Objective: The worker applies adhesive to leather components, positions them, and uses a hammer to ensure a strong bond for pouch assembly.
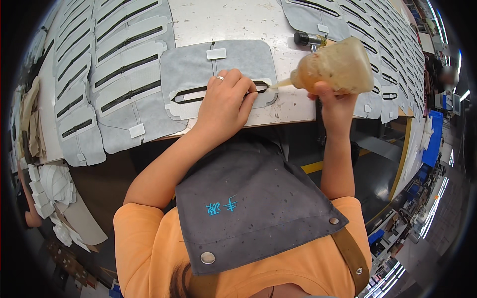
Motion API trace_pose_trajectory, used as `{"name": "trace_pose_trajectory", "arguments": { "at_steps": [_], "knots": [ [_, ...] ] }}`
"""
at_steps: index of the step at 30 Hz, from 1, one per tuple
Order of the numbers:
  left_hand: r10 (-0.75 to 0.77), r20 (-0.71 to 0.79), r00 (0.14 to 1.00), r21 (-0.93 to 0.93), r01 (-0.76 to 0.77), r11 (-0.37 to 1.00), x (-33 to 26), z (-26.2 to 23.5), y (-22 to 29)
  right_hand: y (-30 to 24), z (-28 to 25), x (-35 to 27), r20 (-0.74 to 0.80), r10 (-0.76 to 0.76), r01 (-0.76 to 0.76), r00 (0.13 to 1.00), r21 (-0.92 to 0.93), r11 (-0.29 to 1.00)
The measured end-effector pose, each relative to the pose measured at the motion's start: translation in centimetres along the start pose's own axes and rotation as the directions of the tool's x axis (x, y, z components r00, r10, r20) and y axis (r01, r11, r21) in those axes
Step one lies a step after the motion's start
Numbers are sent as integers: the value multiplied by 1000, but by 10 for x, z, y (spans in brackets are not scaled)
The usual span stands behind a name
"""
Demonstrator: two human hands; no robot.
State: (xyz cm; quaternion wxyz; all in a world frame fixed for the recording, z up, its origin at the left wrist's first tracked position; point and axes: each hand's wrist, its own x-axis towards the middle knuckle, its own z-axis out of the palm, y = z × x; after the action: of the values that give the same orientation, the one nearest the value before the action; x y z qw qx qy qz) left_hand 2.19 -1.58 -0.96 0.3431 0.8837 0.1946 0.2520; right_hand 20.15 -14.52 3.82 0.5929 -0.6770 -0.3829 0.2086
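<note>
A grey fabric panel [189,64] lies flat on the table in front of me. It has a white-edged slot with dark edging [191,94] and a small white tab [216,53]. My left hand [223,102], with a ring on one finger, rests over the slot, its thumb and forefinger pinching at the edging. The far fingers are curled and partly hidden. In my right hand [333,102] is a cloudy, yellowish squeeze bottle [343,64], tilted nearly on its side. Its thin nozzle [282,83] points left, its tip at the slot's right end.
Rows of similar slotted grey panels [124,74] overlap at the left, with more panels [382,54] at the right. A black-capped cylinder [307,38] lies on the white table [223,20] behind the bottle. White pieces [54,186] are stacked at the lower left.
</note>
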Motion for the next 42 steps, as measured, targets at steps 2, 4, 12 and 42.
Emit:
{"name": "trace_pose_trajectory", "arguments": {
  "at_steps": [2, 4, 12, 42],
  "knots": [
    [-8, -10, 1000, -4, 8, 1000, -3, -1, 1, 0, -33, 11, 88, 208, -223, 974, 248, 943],
    [-19, 5, 1000, -15, 19, 1000, -1, -1, 1, -8, -36, 13, 204, 379, -430, 903, 458, 778],
    [-18, 6, 1000, -44, 18, 999, 1, -1, 1, 12, 1, -30, -174, 142, -67, 974, 377, 924],
    [-478, 492, 727, 230, 421, 877, 56, -102, -28, -26, -48, -17, -157, 240, -29, 958, 780, 625]
  ]
}}
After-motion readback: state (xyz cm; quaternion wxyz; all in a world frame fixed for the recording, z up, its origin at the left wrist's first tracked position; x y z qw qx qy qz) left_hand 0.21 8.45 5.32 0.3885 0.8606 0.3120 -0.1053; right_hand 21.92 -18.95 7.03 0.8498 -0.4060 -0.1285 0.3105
